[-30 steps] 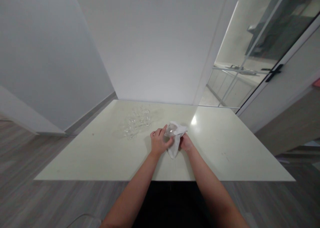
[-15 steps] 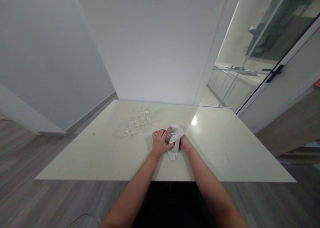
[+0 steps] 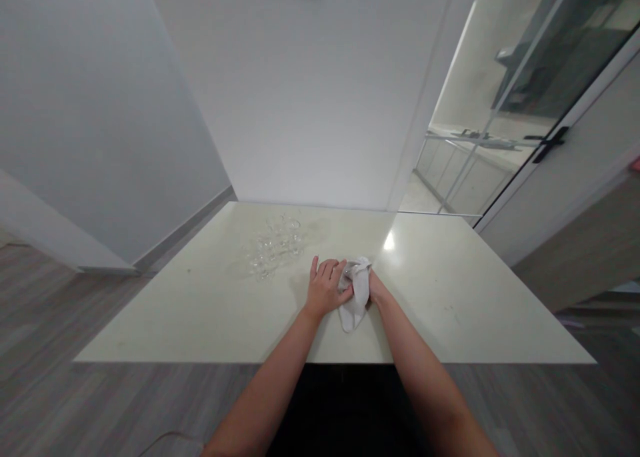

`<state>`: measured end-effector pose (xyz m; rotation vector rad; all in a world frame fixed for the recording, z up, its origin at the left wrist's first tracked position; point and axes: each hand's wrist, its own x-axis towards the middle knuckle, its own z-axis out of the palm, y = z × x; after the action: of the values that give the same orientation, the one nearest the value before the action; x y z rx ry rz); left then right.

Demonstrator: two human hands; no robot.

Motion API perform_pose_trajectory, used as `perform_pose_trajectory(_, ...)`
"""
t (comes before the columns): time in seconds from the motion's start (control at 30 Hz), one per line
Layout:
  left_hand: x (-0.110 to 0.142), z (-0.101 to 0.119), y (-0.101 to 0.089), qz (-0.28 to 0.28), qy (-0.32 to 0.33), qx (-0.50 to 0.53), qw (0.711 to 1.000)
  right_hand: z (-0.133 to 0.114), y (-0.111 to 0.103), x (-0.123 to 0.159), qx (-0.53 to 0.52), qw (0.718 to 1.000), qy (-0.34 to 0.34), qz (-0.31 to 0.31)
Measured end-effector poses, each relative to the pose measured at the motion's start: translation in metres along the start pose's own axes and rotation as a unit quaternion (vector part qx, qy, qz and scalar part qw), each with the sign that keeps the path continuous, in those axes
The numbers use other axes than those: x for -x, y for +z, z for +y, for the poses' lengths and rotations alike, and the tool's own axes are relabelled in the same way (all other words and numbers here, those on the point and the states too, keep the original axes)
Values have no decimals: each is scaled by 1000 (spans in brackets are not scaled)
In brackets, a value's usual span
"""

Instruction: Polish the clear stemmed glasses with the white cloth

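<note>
Above the near middle of the table, my left hand (image 3: 324, 289) is closed around a clear drinking glass (image 3: 346, 278), its thumb reaching across toward the cloth. A white cloth (image 3: 354, 308) wraps the glass on its right side and hangs down in a point. Behind the cloth, my right hand (image 3: 375, 289) grips it from the right; its fingers are mostly covered. Much of the glass is hidden by the cloth and my left fingers. To the left and farther back stand several clear glasses (image 3: 273, 247), grouped close together.
The pale table (image 3: 200, 310) has its far edge against a white wall (image 3: 320, 110). A glass-paned door (image 3: 480, 130) with a black handle (image 3: 551, 143) is at the right. Grey wood-look flooring (image 3: 75, 323) surrounds the table.
Both hands have shifted slightly right with the cloth and glass. The cloth covers more of the glass, and my left fingers are raised a little more. The grouped glasses stay in place.
</note>
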<state>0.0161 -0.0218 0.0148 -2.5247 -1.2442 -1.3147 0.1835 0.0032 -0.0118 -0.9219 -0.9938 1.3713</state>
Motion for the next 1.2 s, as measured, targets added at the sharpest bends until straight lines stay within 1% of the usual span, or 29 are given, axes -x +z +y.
perform_pose_trajectory(0.1,0,-1,-2,-9,9,8,1000,2,-2,-4,-33,999,25,-26)
perform_pose_trajectory(0.2,1,-2,-3,-6,19,11,1000,4,-4,-7,-58,996,48,-42)
perform_pose_trajectory(0.33,1,0,-5,-3,33,-32,999,2,-5,-7,-56,994,69,-59)
perform_pose_trajectory(0.5,1,2,-5,4,53,-74,996,2,-6,-5,-30,996,36,-74)
perform_pose_trajectory(0.7,1,0,-2,8,51,-77,996,4,-9,-4,3,997,21,-75)
perform_pose_trajectory(0.83,0,1,-1,12,45,-75,996,3,-8,-3,32,997,-1,-70)
perform_pose_trajectory(0.97,-1,2,-2,10,36,-76,996,2,-5,1,40,998,6,-46)
perform_pose_trajectory(1.1,-2,2,-3,17,31,-73,997,2,-3,2,50,998,32,-20)
perform_pose_trajectory(1.2,-2,2,-3,14,31,-70,997,0,-4,2,46,998,31,-26)
